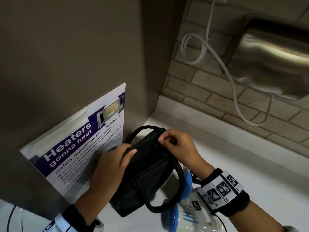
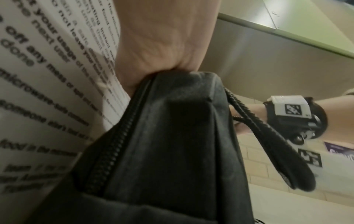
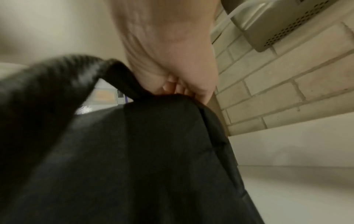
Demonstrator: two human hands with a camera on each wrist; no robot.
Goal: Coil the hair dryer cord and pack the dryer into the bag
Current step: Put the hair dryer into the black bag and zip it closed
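Nearest the camera, just in front of the black bag (image 1: 147,178), the hair dryer (image 1: 187,213) lies on the white counter (image 1: 250,173), its blue grille and white body partly hidden under the right wrist. It is plainly still outside the bag. A thin dark cord (image 1: 194,179) shows beside the dryer, between it and the bag's near handle; whether it is coiled cannot be told from so little of it.

The bag stands upright on the counter. The left hand (image 1: 108,168) grips the bag's left top edge, thumb curled over the fabric, steadying it. The right hand (image 1: 178,144) pinches something small at the far end of the bag's top seam, thumb and forefinger pressed together, most likely the zipper pull. The left wrist view shows zipper teeth running along the top and still meshed there, so the bag looks closed or barely opened.

As a judgement, the task is at an early-to-middle stage: opening the bag is in hand, and putting the dryer in remains.

Left of the bag a microwave safety poster (image 1: 80,143) leans on the wall. Beyond the bag, a white cable (image 1: 234,91) hangs against the brick wall (image 1: 209,97).
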